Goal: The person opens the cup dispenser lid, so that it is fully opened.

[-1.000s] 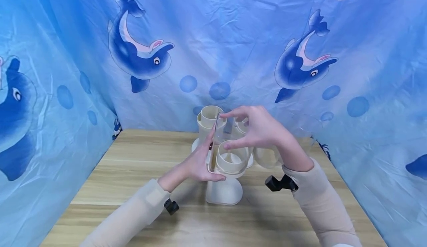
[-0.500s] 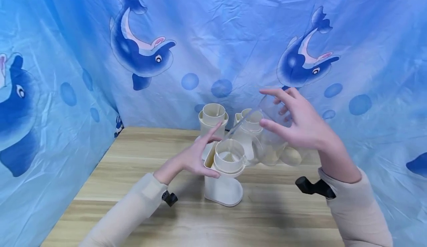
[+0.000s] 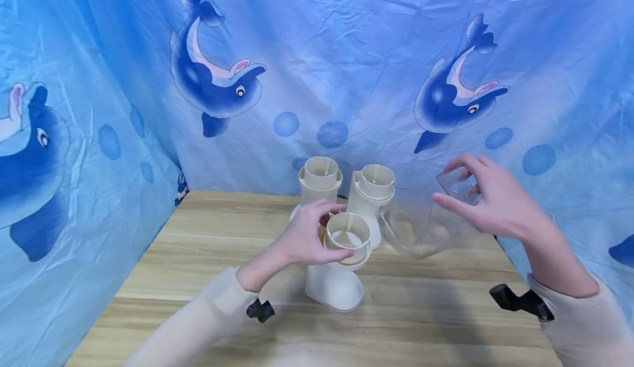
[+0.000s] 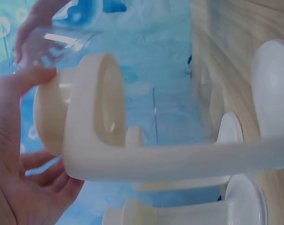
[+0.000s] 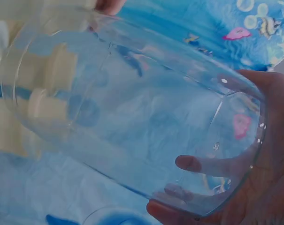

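My left hand (image 3: 307, 237) grips the top of the nearest cream plastic stand (image 3: 334, 287), thumb and fingers around its raised round collar (image 3: 348, 230). In the left wrist view that stand's upright (image 4: 193, 161) runs between the collar end and a rounded foot (image 4: 273, 89). My right hand (image 3: 490, 199) holds a clear, see-through plastic canister (image 5: 142, 112) by its closed end, with thumb and fingers spread around the wall. The canister is tilted, its wide end pointing down and left, to the right of the stand and apart from the collar in the head view.
Two similar cream stands, one at the back left (image 3: 321, 177) and one at the back right (image 3: 375, 188), stand behind the held one. Faint clear outlines overlap the wooden table (image 3: 213, 235) at the back right. Blue dolphin-printed cloth (image 3: 317, 70) encloses the table's back and sides.
My right hand has drawn the clear canister away from the nearest stand, to the right, and it has tilted. My left hand has stayed at the stand's top, fingers now closer around the collar.
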Demonstrator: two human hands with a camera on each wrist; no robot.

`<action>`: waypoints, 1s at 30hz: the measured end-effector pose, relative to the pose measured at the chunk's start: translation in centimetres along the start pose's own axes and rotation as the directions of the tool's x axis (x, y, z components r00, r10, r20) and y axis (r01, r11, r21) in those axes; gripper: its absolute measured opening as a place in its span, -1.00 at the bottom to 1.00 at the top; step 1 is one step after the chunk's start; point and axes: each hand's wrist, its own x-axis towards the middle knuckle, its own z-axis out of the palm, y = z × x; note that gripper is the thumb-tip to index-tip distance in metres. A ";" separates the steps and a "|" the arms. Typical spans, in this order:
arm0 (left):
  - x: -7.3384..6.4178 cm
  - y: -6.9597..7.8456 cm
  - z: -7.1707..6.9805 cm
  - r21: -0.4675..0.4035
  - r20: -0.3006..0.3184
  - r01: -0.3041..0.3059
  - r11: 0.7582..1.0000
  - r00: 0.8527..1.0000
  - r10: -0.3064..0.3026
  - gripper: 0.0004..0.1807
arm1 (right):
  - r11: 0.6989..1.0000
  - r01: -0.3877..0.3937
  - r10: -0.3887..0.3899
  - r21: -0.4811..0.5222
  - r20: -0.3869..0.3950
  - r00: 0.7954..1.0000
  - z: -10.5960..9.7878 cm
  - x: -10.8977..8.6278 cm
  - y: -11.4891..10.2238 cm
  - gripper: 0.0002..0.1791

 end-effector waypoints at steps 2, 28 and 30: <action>-0.1 -0.2 -0.5 -0.024 0.026 -0.026 0.999 0.999 0.027 -0.16 | 0.999 -0.028 0.028 -0.028 0.016 0.999 0.2 -0.1 0.5 -0.30; -0.7 0.3 -0.9 0.055 0.059 -0.014 0.998 0.998 0.011 -0.06 | 0.966 -0.207 0.227 -0.157 0.122 0.966 1.8 -1.0 7.5 -0.05; -0.7 0.4 -0.6 0.056 0.048 0.043 0.998 0.998 -0.045 -0.04 | 0.964 -0.213 0.234 -0.160 0.129 0.964 2.2 -1.0 7.7 -0.05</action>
